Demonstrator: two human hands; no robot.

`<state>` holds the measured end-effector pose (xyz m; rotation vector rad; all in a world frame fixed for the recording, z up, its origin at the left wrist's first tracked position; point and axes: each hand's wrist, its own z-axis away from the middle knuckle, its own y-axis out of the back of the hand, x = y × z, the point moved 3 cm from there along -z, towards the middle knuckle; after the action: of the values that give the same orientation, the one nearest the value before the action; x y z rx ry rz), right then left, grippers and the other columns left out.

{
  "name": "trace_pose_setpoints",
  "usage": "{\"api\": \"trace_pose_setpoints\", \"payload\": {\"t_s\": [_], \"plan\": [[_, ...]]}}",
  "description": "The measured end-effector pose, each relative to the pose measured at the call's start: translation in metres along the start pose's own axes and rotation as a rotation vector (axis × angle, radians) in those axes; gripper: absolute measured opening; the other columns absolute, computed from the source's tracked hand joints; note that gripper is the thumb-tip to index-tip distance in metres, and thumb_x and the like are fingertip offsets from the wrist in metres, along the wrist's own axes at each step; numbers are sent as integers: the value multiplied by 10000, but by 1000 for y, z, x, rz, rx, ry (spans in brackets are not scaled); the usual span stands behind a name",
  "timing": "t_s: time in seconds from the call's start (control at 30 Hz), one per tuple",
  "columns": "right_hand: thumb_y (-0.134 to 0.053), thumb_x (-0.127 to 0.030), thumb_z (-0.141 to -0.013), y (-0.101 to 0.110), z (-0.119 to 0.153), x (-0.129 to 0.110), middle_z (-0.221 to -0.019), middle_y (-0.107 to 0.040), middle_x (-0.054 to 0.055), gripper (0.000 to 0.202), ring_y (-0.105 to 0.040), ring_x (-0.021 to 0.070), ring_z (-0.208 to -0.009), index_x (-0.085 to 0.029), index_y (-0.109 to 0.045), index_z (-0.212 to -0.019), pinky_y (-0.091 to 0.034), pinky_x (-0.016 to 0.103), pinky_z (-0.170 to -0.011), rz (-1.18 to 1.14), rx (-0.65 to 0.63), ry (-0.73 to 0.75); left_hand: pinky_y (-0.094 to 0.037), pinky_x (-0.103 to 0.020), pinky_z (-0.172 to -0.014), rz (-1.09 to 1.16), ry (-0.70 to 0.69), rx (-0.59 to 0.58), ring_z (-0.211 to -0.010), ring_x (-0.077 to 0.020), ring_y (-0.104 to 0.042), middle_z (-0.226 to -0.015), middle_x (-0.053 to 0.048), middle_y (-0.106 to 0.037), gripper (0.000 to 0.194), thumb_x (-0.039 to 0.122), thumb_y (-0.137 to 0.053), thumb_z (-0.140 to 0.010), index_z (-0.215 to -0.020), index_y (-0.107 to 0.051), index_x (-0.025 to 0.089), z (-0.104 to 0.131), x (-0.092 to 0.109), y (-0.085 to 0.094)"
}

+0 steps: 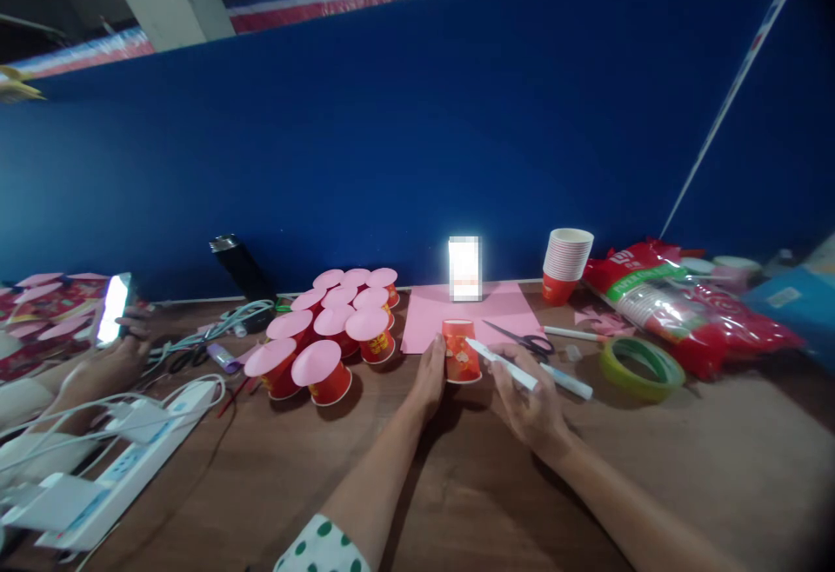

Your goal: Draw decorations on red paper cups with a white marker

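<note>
A red paper cup (462, 355) stands upside down on the table in front of me. My left hand (428, 379) grips it by its left side. A white pen (512, 369) is in my right hand (531, 407), its tip at the cup's upper right edge; whether it is a marker or a glue pen I cannot tell. Behind the cup lie a sheet of pink paper (424, 311) and black-handled scissors (535, 342). A pen cap or second light-coloured pen (571, 382) rests beside my right hand.
Left stand several upturned red cups with pink paper discs (334, 318) on top. A power strip (136, 455), a dark flask (243, 272) and another person's hand with a phone (112, 311) are farther left. Right are stacked cups (566, 263), tape (643, 369) and red bags (691, 311).
</note>
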<state>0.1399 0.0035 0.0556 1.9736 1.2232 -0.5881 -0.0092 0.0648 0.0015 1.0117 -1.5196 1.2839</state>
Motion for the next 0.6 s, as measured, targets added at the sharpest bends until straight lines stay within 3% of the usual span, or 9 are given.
{"api": "trace_pose_setpoints", "payload": {"t_s": [0.6], "plan": [[-450,-241,-897,-2,0,-2,-864,-600,38,121,-568,161,-794,-190,-543,-954,-443,283,-738,6,-23,39,-454,-335,-764,0,39,51,-797,-228,-608,-835,-116,-681,599,659,-455,-760,-872,-639,100,3,7,-3]]}}
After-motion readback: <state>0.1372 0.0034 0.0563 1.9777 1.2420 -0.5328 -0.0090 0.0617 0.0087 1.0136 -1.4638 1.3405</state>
